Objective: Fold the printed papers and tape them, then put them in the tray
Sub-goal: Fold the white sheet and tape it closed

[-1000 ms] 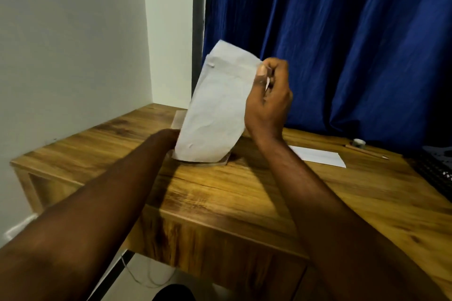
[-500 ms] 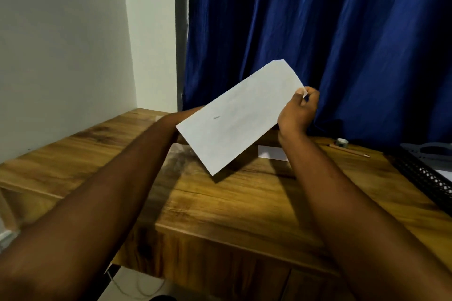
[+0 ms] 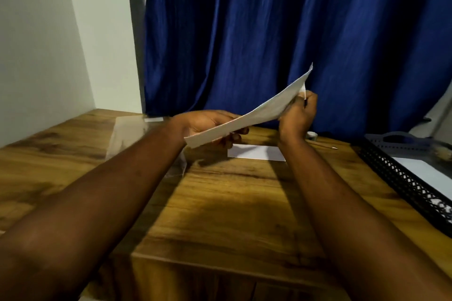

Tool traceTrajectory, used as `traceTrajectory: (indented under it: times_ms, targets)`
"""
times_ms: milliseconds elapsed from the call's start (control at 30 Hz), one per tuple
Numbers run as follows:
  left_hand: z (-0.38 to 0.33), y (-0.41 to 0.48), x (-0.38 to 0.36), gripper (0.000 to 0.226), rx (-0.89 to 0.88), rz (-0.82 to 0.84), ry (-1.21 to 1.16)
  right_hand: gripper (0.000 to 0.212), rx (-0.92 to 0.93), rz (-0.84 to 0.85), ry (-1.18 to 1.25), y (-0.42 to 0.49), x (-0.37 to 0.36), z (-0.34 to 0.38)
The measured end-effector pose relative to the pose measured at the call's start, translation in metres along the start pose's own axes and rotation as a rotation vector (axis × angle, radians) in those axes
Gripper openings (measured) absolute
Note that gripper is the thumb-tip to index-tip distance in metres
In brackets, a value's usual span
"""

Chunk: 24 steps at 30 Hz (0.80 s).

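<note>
Film (image 3: 137, 134), clear and glossy with a curled edge, lies on the wood-grain counter (image 3: 232, 215) at far left, apart from everything I hold. My left hand (image 3: 208, 124) comes next: palm turned up, fingers curled beneath the low end of the sheet (image 3: 259, 115), gripping it. The sheet is thin white paper, slightly bowed and seen almost edge-on. It hangs in the air above the counter and touches nothing but my two hands. Its long axis climbs from lower left to upper right, so the low end lies at my left hand and the high corner at my right hand (image 3: 297, 115), which pinches that corner between thumb and curled fingers. Below the sheet, flat on the counter between my forearms, lies a folded slip (image 3: 256, 153), a narrow white rectangle. Just beside my right wrist, farther back, sit a small tape roll (image 3: 311, 135) and a thin stick (image 3: 322, 145), perhaps a pencil. At far right stands the tray (image 3: 401, 178), black mesh with a white page (image 3: 425, 171) inside. Folding appears to be the next step: the two ends must meet along the long axis. Tape roll and tray both lie nearer my right hand.
</note>
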<state>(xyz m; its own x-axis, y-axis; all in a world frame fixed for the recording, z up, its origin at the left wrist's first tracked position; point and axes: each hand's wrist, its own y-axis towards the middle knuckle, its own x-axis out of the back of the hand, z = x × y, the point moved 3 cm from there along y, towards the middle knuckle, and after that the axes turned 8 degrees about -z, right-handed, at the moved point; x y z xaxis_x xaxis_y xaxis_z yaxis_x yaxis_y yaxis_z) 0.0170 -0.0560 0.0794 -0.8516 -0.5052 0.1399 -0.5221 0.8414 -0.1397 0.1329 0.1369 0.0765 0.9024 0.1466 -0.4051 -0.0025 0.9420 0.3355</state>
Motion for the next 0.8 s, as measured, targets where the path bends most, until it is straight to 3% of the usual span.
traceTrajectory:
  times_ms: [100, 167, 233, 300, 400, 567, 733, 800]
  targets:
    - [-0.003, 0.019, -0.003, 0.026, 0.079, 0.105, 0.168, 0.033, -0.103, 0.037, 0.063, 0.016, 0.011, -0.010]
    - [-0.008, 0.033, 0.000, 0.028, 0.054, 0.007, 0.500, 0.037, -0.137, 0.077, 0.044, 0.026, 0.018, -0.019]
    - [-0.012, 0.047, 0.003, 0.013, -0.028, -0.144, 0.823, 0.038, -0.202, 0.100, 0.018, 0.034, 0.024, -0.031]
    - [-0.010, 0.057, 0.001, 0.018, -0.096, -0.245, 0.983, 0.039, -0.293, 0.149, 0.007, 0.036, 0.027, -0.048]
    - [0.009, 0.071, 0.001, 0.027, -0.113, -0.350, 1.021, 0.034, -0.293, 0.187, -0.134, 0.043, 0.036, -0.074]
    - [0.061, 0.085, 0.004, 0.039, -0.155, -0.528, 0.960, 0.029, -0.051, 0.305, -0.443, 0.043, 0.051, -0.099]
    - [0.082, 0.091, -0.004, 0.040, -0.365, -0.579, 0.920, 0.022, 0.349, 0.622, -0.839, 0.043, 0.044, -0.107]
    - [0.081, 0.091, -0.003, 0.041, -0.426, -0.566, 0.940, 0.031, 0.383, 0.750, -0.945, 0.044, 0.041, -0.112]
